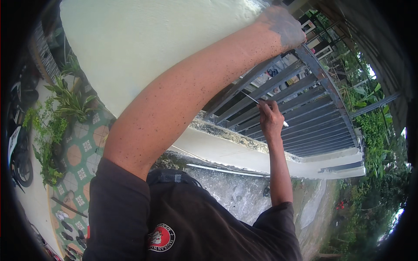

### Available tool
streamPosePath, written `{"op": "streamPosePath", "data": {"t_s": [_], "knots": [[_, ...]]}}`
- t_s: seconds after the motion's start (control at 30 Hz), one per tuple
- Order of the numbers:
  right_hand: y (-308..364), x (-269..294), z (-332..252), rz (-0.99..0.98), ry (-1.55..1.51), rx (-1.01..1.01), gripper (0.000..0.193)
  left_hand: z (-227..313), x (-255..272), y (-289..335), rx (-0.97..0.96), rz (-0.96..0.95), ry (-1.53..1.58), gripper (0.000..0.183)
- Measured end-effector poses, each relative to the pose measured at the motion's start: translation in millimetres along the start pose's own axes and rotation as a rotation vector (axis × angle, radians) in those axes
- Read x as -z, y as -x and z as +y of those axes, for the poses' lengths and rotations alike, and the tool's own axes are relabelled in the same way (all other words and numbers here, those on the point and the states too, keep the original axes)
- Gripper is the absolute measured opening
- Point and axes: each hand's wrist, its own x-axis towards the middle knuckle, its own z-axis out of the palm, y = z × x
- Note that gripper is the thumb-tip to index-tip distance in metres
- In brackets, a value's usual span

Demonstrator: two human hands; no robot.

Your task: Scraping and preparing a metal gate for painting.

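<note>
My left hand (284, 27), smeared with grey, reaches up to where the pale wall (143, 39) meets the top end of the metal fence (300, 102). Its fingers are mostly hidden, so what it grips cannot be told. Dark specks dot the left forearm. Lower down, my right hand (271, 118) is closed around a slim stick-like tool with a white end (285, 124). The tool's thin shaft points up and left toward the dark grey fence bars; its exact kind is unclear. The right hand is in front of the bars.
A weathered white ledge (248, 150) runs under the fence, with a pale pipe (226, 170) below it. Potted plants (69, 98) stand on green patterned tiles (82, 152) at left, near a parked motorcycle (21, 148). Greenery (376, 143) fills the right side.
</note>
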Motion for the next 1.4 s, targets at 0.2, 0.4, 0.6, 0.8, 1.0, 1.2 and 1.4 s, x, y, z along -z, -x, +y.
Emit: {"op": "streamPosePath", "data": {"t_s": [0.2,0.4,0.6,0.8,1.0,1.2,1.4], "knots": [[3.7,-6.9,3.1,0.02,-0.048,-0.003,0.021,0.7,-2.1,-2.1,0.018,0.008,-0.001,0.027],[10.7,-9.8,-2.0,-0.031,-0.035,0.01,0.019,-2.1,-5.0,-0.3,0.009,0.03,-0.033,0.028],[4.1,-10.9,-7.2,0.035,0.075,0.043,0.018,-10.3,0.6,-1.6,-0.077,0.07,-0.016,0.027],[4.4,-12.3,-4.2,0.061,0.04,0.04,0.02,-1.5,-9.4,-2.2,0.022,0.087,0.066,0.028],[13.0,-17.5,2.8,0.034,-0.039,0.03,0.017,-1.1,-9.5,-2.4,0.001,0.073,0.025,0.028],[10.6,-13.7,-7.5,-0.061,0.033,0.007,0.018,-11.4,-5.6,-4.3,-0.067,0.061,-0.041,0.026],[12.6,-19.0,-6.3,-0.049,0.031,0.02,0.015,-1.2,-1.3,-0.1,-0.014,0.009,-0.061,0.025]]}}
